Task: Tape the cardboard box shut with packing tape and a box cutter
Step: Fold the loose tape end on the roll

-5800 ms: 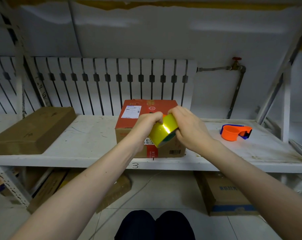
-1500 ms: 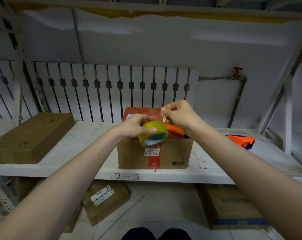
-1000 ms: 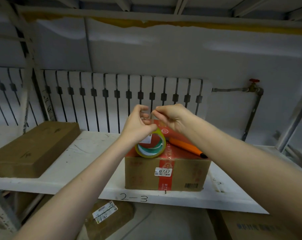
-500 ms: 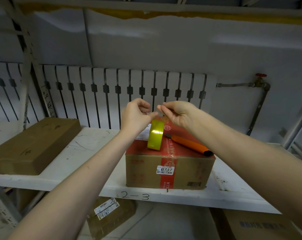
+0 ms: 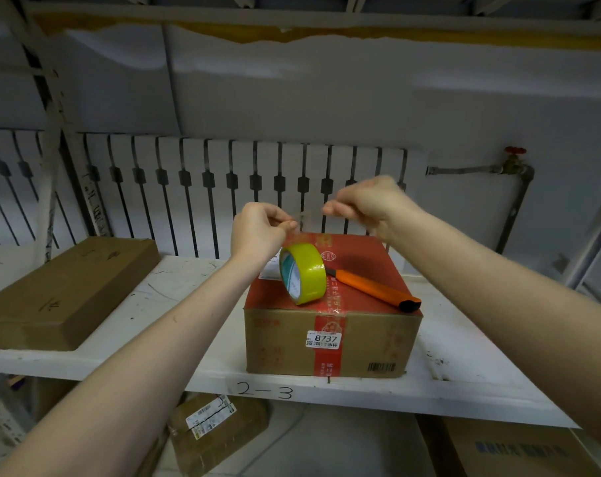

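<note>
Clear tape strip (image 5: 309, 216) between the pinching hands too faint to trace, box cutter (image 5: 374, 290) blade end hidden behind the tape roll (image 5: 303, 273), lower-shelf boxes (image 5: 519, 449) cut off by the bottom edge, right hand (image 5: 367, 204) motion-blurred.

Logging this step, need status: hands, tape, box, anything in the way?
Left hand and right hand raised, pinching clear tape end between them. Tape roll on box top. Box cutter lying on the lid, in tape's path.

Four boxes (image 5: 330, 325) (image 5: 61, 290) (image 5: 216, 432) (image 5: 512, 449), one tape roll (image 5: 304, 273), one cutter (image 5: 374, 290) and two hands (image 5: 257, 232) (image 5: 371, 204) are counted.
</note>
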`<state>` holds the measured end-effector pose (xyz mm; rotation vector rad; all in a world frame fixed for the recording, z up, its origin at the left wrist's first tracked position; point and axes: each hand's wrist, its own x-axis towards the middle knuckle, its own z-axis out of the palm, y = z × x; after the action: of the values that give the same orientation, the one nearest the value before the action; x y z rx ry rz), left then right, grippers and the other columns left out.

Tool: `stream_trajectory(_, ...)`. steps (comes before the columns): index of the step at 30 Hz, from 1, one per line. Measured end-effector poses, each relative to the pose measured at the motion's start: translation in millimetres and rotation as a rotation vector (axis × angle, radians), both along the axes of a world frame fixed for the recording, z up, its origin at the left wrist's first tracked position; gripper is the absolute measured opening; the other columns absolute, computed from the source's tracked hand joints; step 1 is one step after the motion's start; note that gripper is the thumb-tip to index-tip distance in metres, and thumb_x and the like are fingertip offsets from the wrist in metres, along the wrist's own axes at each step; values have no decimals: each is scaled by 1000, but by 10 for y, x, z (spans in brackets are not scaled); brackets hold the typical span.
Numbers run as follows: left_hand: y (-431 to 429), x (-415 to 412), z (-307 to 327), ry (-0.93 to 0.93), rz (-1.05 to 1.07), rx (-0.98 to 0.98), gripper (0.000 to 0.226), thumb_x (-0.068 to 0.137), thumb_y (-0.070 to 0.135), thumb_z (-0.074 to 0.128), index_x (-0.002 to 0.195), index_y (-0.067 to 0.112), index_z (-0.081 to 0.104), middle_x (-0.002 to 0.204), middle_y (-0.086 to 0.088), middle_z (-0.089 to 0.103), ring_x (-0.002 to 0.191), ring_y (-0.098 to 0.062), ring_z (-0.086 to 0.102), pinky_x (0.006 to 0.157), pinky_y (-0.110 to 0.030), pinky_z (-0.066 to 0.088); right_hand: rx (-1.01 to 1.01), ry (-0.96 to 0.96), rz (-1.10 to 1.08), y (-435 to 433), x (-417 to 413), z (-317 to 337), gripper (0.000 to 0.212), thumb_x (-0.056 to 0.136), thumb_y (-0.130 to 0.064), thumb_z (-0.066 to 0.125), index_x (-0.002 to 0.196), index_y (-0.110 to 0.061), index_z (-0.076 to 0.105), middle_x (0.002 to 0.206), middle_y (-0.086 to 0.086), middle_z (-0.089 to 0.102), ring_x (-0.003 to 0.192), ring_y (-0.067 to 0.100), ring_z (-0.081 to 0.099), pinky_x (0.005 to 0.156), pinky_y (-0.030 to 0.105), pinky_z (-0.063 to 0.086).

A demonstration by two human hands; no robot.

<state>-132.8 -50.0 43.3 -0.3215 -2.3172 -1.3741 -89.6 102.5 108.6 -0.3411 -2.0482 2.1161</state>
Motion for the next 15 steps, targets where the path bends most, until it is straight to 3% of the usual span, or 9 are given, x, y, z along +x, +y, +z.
stream_trajectory(2,-15,-6,1,-37,-25,44,6,82,19,70,82,14,73,74,3,67,73,-10,63,68,-26,52,365,163,-122,139,-16,-8,20,92,3,49,107,5,61,98,19,68,77,19,71,67,24,59)
stream_trajectory(4,-17,7,15,-75,-64,73,5,81,16,70,82,12,73,77,-1,68,74,-11,64,73,-28,52,532,226,-120,195,-35,-121,16,91,1,51,100,-1,65,91,13,68,69,13,68,63,19,57)
stream_trajectory(7,-6,11,67,-108,-117,47,2,80,14,71,78,15,72,78,0,68,80,-15,65,76,-30,54,755,283,3,166,-137,-419,21,86,-6,60,106,-8,65,97,7,70,85,12,68,77,22,55)
stream_trajectory(10,-11,2,118,-131,-169,25,1,79,13,72,79,14,72,76,0,68,79,-16,66,73,-27,54,753,398,144,112,-227,-584,32,79,-16,71,110,-11,63,105,3,67,92,12,66,84,25,54)
stream_trajectory(15,-59,-14,171,-193,-234,61,3,78,9,73,81,8,72,72,-4,68,66,-10,65,57,-14,49,677,588,132,82,-375,-645,9,81,-11,69,89,-12,66,88,1,68,83,16,66,75,26,54)
